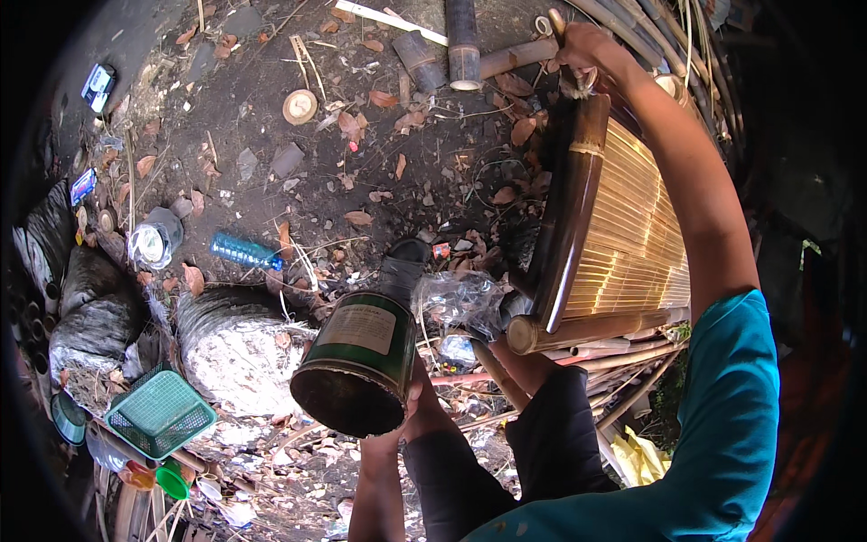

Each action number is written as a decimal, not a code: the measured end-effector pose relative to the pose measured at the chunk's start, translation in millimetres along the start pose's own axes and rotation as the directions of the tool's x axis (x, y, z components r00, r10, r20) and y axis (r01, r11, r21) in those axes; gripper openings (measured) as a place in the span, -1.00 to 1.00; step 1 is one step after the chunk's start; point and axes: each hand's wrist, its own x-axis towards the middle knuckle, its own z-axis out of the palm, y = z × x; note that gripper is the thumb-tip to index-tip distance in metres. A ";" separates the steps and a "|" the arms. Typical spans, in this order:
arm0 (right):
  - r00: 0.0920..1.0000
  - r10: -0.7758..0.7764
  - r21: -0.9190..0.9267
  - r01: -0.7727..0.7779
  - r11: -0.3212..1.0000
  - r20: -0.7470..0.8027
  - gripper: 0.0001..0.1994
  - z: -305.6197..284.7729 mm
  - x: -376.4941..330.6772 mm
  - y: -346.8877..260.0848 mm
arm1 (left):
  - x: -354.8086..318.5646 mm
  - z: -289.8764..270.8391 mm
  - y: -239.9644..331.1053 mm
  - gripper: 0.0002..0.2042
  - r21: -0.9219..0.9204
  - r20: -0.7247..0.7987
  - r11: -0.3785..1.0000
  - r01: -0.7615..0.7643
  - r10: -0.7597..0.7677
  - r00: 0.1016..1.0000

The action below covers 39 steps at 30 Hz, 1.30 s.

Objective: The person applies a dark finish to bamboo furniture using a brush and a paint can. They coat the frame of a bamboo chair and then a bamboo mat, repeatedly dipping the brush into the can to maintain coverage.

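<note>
My left hand grips a large green tin can with a pale label, fingers at its lower right side. The can is tilted, its dark round end facing me. At the upper right, my right hand is closed around what looks like a paintbrush, its pale wooden handle sticking up past the fingers. That hand is beside the far end of a bamboo bench with a glossy dark-brown pole frame and yellow slats. The bench stands tilted to my right.
Bamboo poles lie under and behind the bench. Cut bamboo pieces and dry leaves litter the dirt. A blue plastic bottle, a green basket, a clear plastic bag and grey sacks are at the left and centre.
</note>
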 end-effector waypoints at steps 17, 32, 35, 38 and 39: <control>0.707 -0.307 0.467 -0.037 0.884 0.637 -0.74 -93.3 -219.0 -124.7 | -24.9 30.7 3.8 -0.56 0.098 -0.154 0.952 -0.291 0.303 0.940; 0.714 -0.483 0.514 0.200 0.834 0.507 -0.72 14.5 -352.1 -232.8 | -99.9 60.6 -25.6 -0.05 -0.061 -0.310 0.897 -0.439 0.401 0.862; 0.670 -0.561 0.501 0.313 0.807 0.486 -0.74 7.0 -361.7 -251.4 | -110.6 57.7 -32.3 0.02 -0.010 -0.283 0.887 -0.462 0.441 0.852; 0.545 -0.586 0.499 0.317 0.806 0.600 -0.75 -18.2 -359.4 -245.4 | -121.7 51.4 -48.8 0.06 -0.019 -0.283 0.915 -0.403 0.382 0.880; 0.625 -0.558 0.522 0.267 0.810 0.546 -0.75 -18.3 -359.1 -236.8 | -124.8 49.6 -55.0 0.07 -0.040 -0.298 0.927 -0.374 0.346 0.890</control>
